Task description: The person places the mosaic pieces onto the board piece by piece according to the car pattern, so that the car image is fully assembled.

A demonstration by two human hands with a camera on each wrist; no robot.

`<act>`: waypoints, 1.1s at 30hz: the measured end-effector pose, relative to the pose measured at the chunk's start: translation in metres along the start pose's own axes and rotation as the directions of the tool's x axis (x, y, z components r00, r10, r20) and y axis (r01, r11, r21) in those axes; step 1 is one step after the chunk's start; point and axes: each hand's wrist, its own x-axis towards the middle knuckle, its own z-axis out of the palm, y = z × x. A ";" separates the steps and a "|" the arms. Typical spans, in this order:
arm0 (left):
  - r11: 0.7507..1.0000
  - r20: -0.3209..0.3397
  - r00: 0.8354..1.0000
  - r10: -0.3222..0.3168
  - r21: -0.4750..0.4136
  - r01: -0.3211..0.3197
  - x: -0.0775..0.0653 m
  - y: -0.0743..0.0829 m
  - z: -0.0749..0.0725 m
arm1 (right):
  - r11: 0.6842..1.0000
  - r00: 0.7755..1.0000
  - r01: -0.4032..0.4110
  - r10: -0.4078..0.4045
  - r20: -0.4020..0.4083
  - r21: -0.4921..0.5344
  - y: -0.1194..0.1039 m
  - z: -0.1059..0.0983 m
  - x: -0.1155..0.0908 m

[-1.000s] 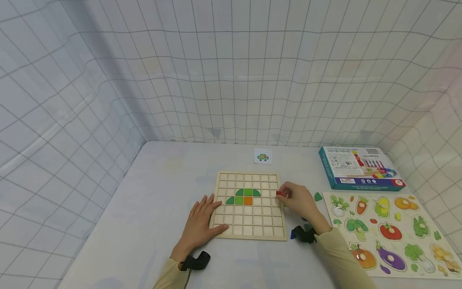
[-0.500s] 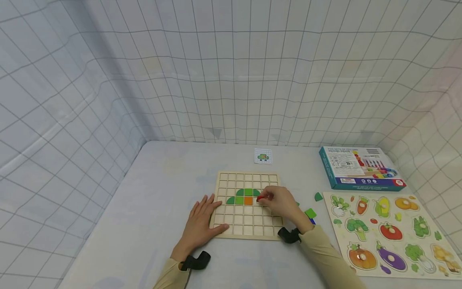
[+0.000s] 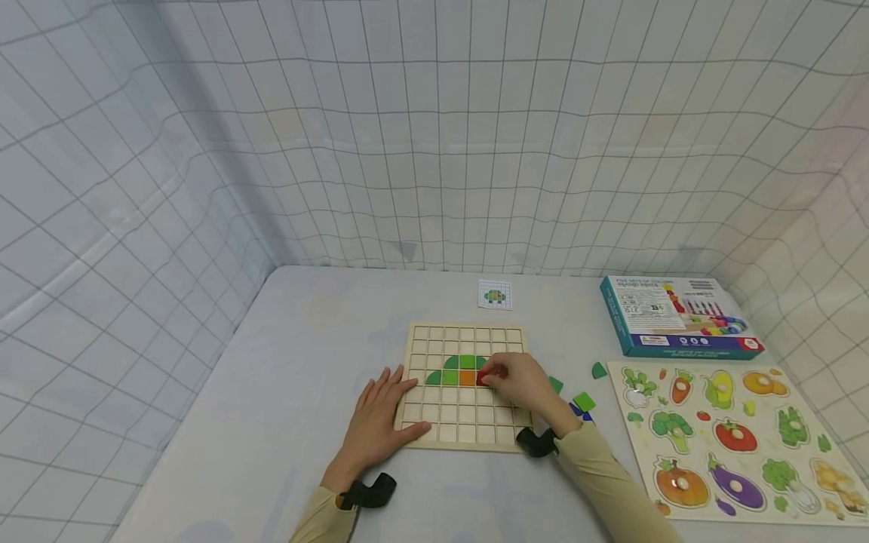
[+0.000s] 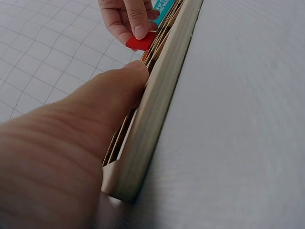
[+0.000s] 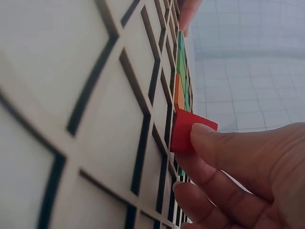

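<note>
A wooden grid board (image 3: 448,432) lies on the table with green pieces (image 3: 468,362) and one orange square tile (image 3: 467,377) set in its cells. My right hand (image 3: 521,383) pinches a red square tile (image 5: 185,132) between thumb and fingers. In the right wrist view the tile is tilted, one edge right at the cell beside the orange tile. My left hand (image 3: 376,422) lies spread on the board's left side, its thumb (image 4: 112,90) over the frame. Part of the board is hidden under my right hand.
Loose green tiles (image 3: 584,401) and blue pieces (image 3: 588,415) lie right of the board, with a green quarter-round piece (image 3: 599,370) farther off. A small picture card (image 3: 495,295) lies behind. At right are a teal box (image 3: 679,317) and a vegetable puzzle board (image 3: 692,411).
My right hand has carried the red tile leftward from the board's right edge to the cell beside the orange tile. The left hand stays in place.
</note>
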 end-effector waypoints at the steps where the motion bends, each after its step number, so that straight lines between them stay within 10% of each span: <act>1: 1.000 0.004 1.000 -0.002 0.000 0.002 0.000 0.000 0.000 | 1.000 1.000 0.000 0.000 -0.002 -0.003 0.000 0.000 0.000; 33: 1.000 0.009 1.000 -0.002 0.004 0.001 0.001 0.000 -0.001 | 0.989 0.994 -0.093 0.085 -0.066 -0.112 -0.002 0.002 0.001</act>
